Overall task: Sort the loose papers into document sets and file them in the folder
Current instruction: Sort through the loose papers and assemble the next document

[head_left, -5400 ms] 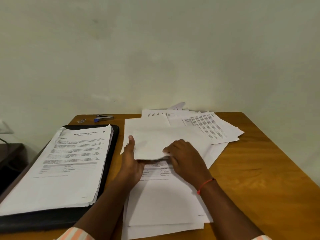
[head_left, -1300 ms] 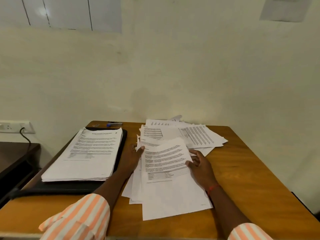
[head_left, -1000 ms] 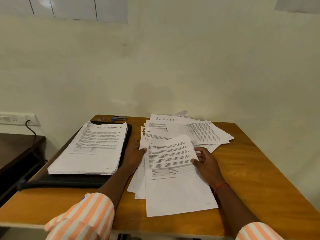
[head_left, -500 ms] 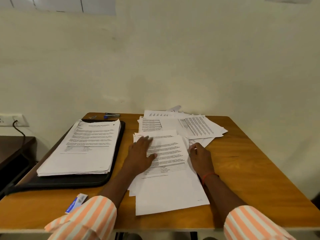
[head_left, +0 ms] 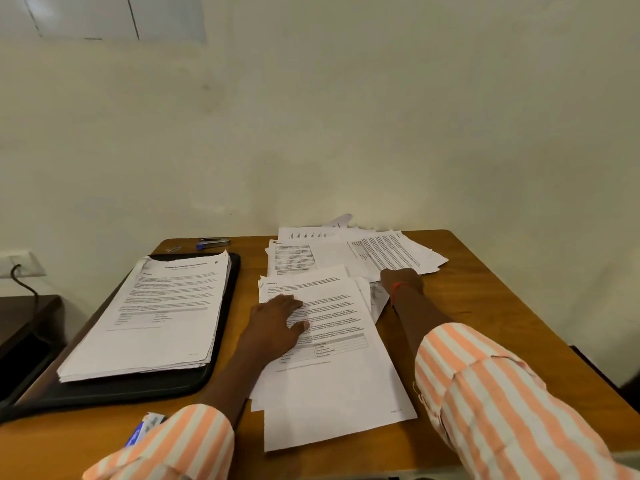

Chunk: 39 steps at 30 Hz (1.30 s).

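- Since half a second ago my right hand (head_left: 401, 278) has left the right edge of the near stack of white printed sheets (head_left: 332, 368) and reached forward to the loose fan of white printed pages (head_left: 388, 252) at the table's back edge. My left hand (head_left: 277, 318) has stayed on the near stack.
- My left fingers lie straight and spread, pressing flat on the top sheet, thumb pointing right. They hold nothing; they only pin the stack.
- My right hand meets the fan's near edge. Its fingers are hidden by the back of the hand and the paper, so I cannot tell whether they pinch a page or only touch it. A red thread band (head_left: 395, 289) sits at that wrist.
- The relation that matters: the fan lies directly ahead of my right fingers, towards the back right corner of the brown wooden table (head_left: 491, 323). Its top page is skewed, its long axis running from front left to back right. My right hand is much the nearer.
- The black open folder (head_left: 145, 393) lies along the table's left edge, just beside my left hand, bearing a thick white stack of filed papers (head_left: 156, 306).
- I judge that the next page should come back from the fan to the near stack, and the set then go left into the folder.
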Available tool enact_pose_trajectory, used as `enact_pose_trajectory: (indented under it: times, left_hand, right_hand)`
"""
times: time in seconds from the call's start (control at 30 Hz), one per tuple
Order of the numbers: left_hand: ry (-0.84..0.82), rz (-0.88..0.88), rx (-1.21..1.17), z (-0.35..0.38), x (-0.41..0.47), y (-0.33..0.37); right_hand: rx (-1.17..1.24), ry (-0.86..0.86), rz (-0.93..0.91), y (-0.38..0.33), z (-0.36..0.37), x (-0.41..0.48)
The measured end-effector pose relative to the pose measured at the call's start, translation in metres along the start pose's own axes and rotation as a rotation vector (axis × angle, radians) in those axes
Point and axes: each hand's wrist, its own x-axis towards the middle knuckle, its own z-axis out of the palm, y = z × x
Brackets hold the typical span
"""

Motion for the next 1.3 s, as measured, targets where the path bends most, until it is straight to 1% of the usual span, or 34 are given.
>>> enact_pose_trajectory:
  times: [0.17,0.27,0.4,0.57,0.67,0.77,0.87,0.97,1.0,1.07,1.13,1.17,1.23,1.27,1.3]
  left_hand:
    - [-0.002,0.000,0.006,0.002,0.002,-0.001]
    - [0.002,0.008,-0.009,0.002,0.002,0.000]
    - [0.005,0.013,-0.017,0.002,0.003,-0.002]
    - [0.011,0.015,-0.029,0.004,0.005,-0.004]
    - [0.025,0.023,-0.041,0.004,0.004,-0.005]
    - [0.036,0.032,-0.052,0.002,0.003,-0.003]
    - [0.065,0.039,-0.092,0.002,0.003,-0.003]
    - [0.084,0.046,-0.123,0.000,0.003,-0.003]
    - [0.090,0.040,-0.165,0.000,0.003,-0.003]
    - [0.109,0.002,-0.330,-0.004,0.000,0.001]
    - [0.110,-0.055,-0.552,-0.011,-0.002,0.002]
    - [0.121,-0.085,-0.680,-0.015,-0.003,0.003]
    - [0.155,-0.120,-1.040,-0.024,-0.005,0.004]
    - [0.204,-0.165,-1.210,-0.028,-0.005,0.002]
    - [0.268,-0.226,-1.327,-0.031,-0.007,0.002]
  right_hand:
    - [0.160,-0.043,0.076,-0.002,0.001,0.019]
    - [0.244,-0.052,0.070,-0.004,0.002,0.028]
    - [0.209,-0.078,0.057,-0.006,0.013,0.032]
    - [0.127,0.056,-0.080,-0.011,0.010,0.027]
    - [0.105,0.115,-0.118,-0.020,-0.002,0.023]
    - [0.079,0.249,-0.171,-0.025,-0.021,0.017]
    - [0.087,0.424,-0.333,-0.035,-0.043,0.008]
    - [-0.043,0.642,-0.542,-0.057,-0.060,0.003]
    - [-0.086,0.706,-0.635,-0.065,-0.064,0.000]
    - [-0.141,0.771,-0.934,-0.076,-0.066,-0.013]
    - [-0.197,0.731,-1.229,-0.077,-0.057,-0.032]
    - [-0.227,0.671,-1.320,-0.072,-0.048,-0.040]
    - [-0.302,0.446,-1.415,-0.051,-0.025,-0.055]
    - [-0.334,0.321,-1.451,-0.035,-0.010,-0.057]
    - [-0.361,0.216,-1.488,-0.015,0.002,-0.060]
